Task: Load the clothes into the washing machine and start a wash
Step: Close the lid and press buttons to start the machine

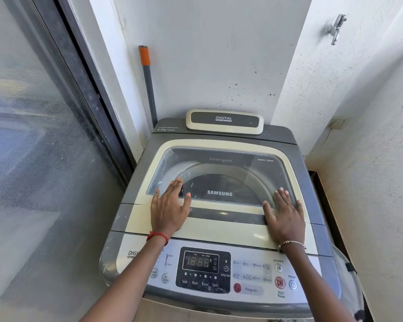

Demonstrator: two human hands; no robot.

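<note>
A grey and cream top-loading washing machine point(219, 138) fills the middle of the view. Its glass lid point(221, 168) lies closed, and through it I see the drum rim and a dark inside; whether clothes are in there I cannot tell. My left hand point(169, 209) rests flat on the lid's front left, fingers spread. My right hand point(285, 216) rests flat on the front right the same way. Below my wrists is the control panel point(204, 268) with a dark display, a red Start/Pause button point(280, 282) and a Power button point(293, 285).
A grey pole with an orange grip point(147, 84) leans in the corner behind the machine. A sliding glass door point(33, 147) stands at the left. White walls close in at the back and right, with a metal tap point(335, 29) high on the right wall.
</note>
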